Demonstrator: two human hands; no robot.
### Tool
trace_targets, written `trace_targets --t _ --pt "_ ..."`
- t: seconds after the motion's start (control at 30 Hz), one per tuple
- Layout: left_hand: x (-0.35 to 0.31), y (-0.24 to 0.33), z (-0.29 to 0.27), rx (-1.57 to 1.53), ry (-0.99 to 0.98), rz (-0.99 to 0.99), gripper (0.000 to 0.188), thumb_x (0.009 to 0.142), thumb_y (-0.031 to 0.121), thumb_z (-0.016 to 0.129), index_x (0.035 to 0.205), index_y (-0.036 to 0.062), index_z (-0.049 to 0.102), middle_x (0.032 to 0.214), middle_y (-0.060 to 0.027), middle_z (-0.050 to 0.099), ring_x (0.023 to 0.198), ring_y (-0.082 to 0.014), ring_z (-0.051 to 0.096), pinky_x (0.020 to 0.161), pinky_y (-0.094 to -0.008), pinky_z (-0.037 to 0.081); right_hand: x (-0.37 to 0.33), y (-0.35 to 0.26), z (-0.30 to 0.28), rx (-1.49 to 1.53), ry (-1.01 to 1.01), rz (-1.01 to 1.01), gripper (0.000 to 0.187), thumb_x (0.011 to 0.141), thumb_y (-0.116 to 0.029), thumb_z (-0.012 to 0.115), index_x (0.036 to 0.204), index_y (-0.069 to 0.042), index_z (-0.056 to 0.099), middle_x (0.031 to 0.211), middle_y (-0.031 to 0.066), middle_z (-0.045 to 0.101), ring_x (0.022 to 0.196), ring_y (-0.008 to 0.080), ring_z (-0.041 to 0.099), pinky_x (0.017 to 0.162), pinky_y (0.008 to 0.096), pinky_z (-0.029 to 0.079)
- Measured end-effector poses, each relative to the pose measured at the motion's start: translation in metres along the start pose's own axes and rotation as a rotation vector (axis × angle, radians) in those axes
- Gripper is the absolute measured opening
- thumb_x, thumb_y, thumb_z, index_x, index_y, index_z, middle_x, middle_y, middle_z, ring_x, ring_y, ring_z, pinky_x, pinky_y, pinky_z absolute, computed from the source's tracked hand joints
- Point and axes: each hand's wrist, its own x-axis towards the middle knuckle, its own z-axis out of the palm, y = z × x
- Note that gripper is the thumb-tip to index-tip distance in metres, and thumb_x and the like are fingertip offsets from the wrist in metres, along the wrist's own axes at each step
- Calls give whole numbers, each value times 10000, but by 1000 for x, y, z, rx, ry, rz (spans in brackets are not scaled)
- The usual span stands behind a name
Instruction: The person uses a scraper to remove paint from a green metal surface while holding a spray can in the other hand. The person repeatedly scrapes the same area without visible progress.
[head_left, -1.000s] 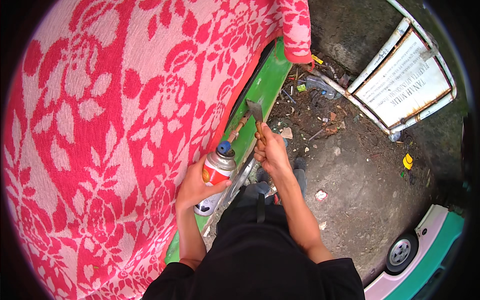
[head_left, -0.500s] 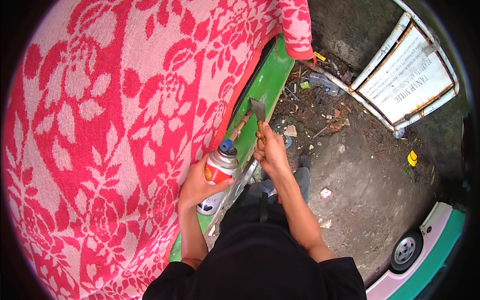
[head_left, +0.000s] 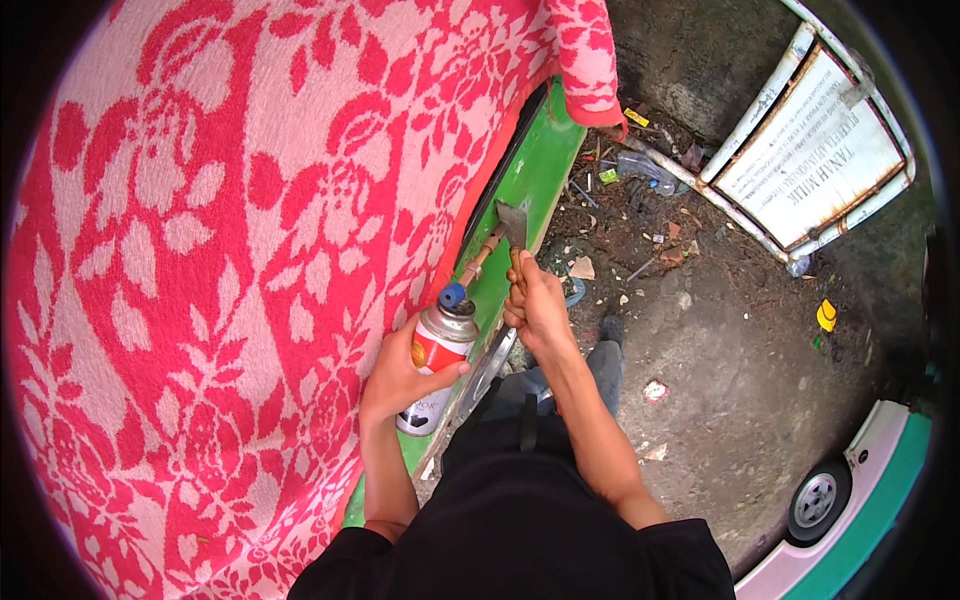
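My left hand (head_left: 393,378) is wrapped round a gas canister (head_left: 446,350) with a red and white label. A torch head with a blue knob (head_left: 452,295) and a metal tube (head_left: 481,258) is fitted on it, the tube aimed at a green painted panel (head_left: 548,160). Whether a flame burns I cannot make out. My right hand (head_left: 541,308) grips the wooden handle of a scraper (head_left: 513,224). Its flat metal blade is at the panel, just beside the torch tip; whether it touches the paint I cannot tell.
A pink and red floral blanket (head_left: 230,270) covers the surface to the left, up to the panel. On the right stands a rusty white-framed sign (head_left: 820,150) above scattered litter and dirt. A pink and teal vehicle with a wheel (head_left: 818,500) is at the lower right.
Both hands keep their hold and stay close to the same spot. The scraper has shifted slightly and its blade shows narrower, at a different tilt, next to the torch tip.
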Motion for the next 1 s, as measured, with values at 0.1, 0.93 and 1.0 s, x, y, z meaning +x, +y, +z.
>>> trace_targets --t 0.1,0.93,1.0 --pt "3 -2 -3 19 0 6 605 727 155 866 1222 -33 574 1042 -117 707 945 -147 669 865 -321 535 0 0 1 5 6 -4 394 1055 -415 466 836 -87 468 506 -87 245 385 59 181 392 266 157" --pt "13 -6 15 3 108 36 589 725 183 875 1195 -11 578 1008 -123 701 914 -186 681 834 -346 535 3 -25 -43 144 115 -154 379 1057 -417 460 884 -79 473 536 -88 229 409 54 175 394 253 154" --pt "15 -9 19 23 124 18 575 724 195 875 1173 -13 581 993 -127 702 901 -191 685 816 -351 536 -2 -25 -49 136 129 -168 380 1060 -413 456 895 -70 470 537 -85 233 411 52 180 395 256 150"
